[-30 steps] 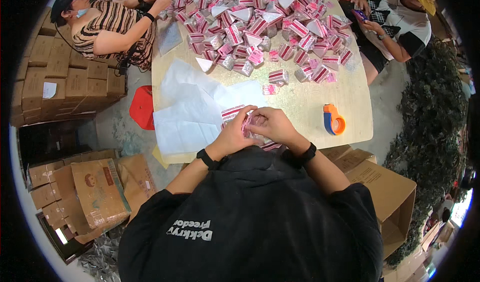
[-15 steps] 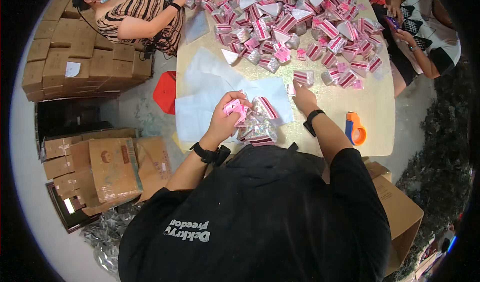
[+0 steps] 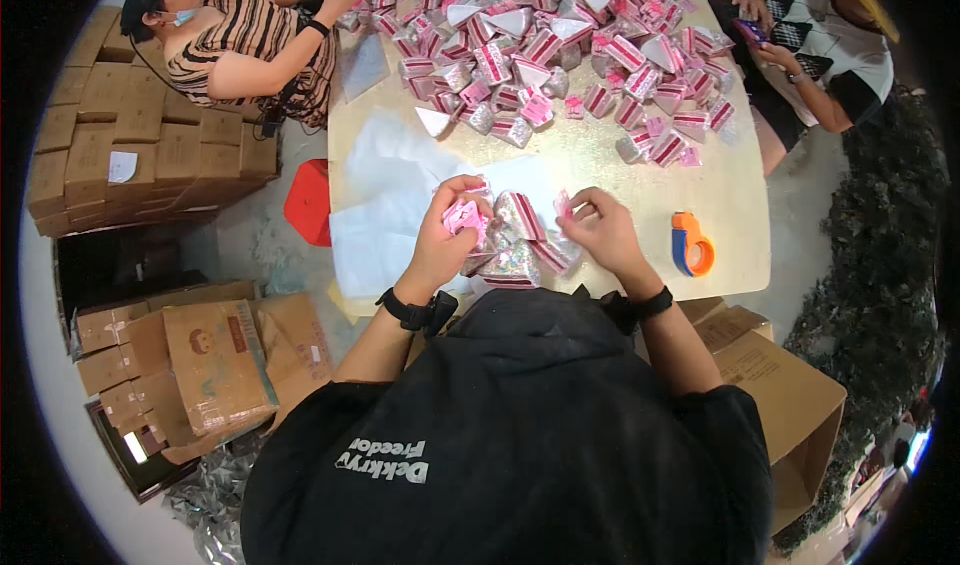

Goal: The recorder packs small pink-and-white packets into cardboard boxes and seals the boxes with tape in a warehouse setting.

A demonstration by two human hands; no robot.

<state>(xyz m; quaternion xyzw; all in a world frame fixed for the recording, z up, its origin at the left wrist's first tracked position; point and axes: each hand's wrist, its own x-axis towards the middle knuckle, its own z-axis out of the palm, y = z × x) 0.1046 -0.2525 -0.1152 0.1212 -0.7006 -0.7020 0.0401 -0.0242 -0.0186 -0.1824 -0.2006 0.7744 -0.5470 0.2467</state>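
Observation:
My left hand [image 3: 443, 227] is closed around several pink tags [image 3: 463, 217] near the front edge of the table. Beside it sit a few glittery, cake-slice-shaped pieces [image 3: 516, 262] with red and white stripes, apparently in clear wrap. To their right, my right hand [image 3: 606, 231] pinches a pink tag [image 3: 562, 205] between thumb and fingers. Just below that tag another striped slice [image 3: 557, 253] rests against the others. Whether the tag is joined to this slice is hard to see.
A large heap of similar slices [image 3: 540, 45] covers the table's far part. White sheets [image 3: 385, 205] lie at left, an orange and blue tape dispenser [image 3: 690, 247] at right. A red stool [image 3: 308, 203] and cartons [image 3: 220, 365] stand left; an open carton [image 3: 775, 385] is right. Two people sit across.
My right hand has drawn back toward my left from farther up the table, bringing a slice and its tag to the group. My left hand still grips the pink tags.

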